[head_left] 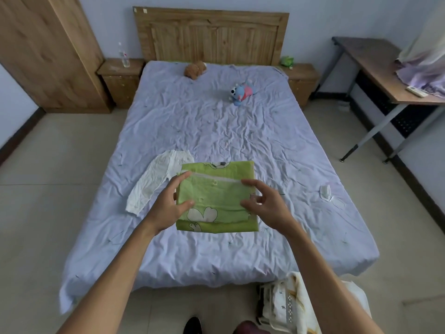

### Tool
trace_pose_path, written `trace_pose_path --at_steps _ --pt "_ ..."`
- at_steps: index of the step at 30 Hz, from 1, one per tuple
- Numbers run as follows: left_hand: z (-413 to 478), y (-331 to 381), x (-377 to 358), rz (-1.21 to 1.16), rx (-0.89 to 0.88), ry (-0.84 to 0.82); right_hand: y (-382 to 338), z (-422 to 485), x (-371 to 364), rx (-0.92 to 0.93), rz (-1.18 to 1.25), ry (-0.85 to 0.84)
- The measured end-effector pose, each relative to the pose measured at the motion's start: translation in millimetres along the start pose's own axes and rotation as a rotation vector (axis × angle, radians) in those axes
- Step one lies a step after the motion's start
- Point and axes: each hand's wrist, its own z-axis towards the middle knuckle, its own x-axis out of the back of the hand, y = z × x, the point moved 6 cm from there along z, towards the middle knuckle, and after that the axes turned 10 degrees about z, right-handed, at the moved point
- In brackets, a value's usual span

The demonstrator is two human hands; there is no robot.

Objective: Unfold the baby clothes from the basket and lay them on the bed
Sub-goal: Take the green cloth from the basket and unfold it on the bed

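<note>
On bed [216, 128]: left grip [172, 201] released, touching folded green garment [216, 196]; right grip [265, 203] loose, hovering over it.

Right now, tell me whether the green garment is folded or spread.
Folded: the green garment lies on the bed as a compact rectangle with stacked edges.

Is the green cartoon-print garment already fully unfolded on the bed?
No, the green cartoon-print garment lies as a folded rectangle on the lilac bedsheet.
</note>
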Motion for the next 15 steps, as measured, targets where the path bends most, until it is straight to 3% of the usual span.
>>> trace_pose_path --at_steps 15 --pt "159 -40 -54 0.054 0.126 -0.005 70 159 61 -0.112 0.024 -0.065"
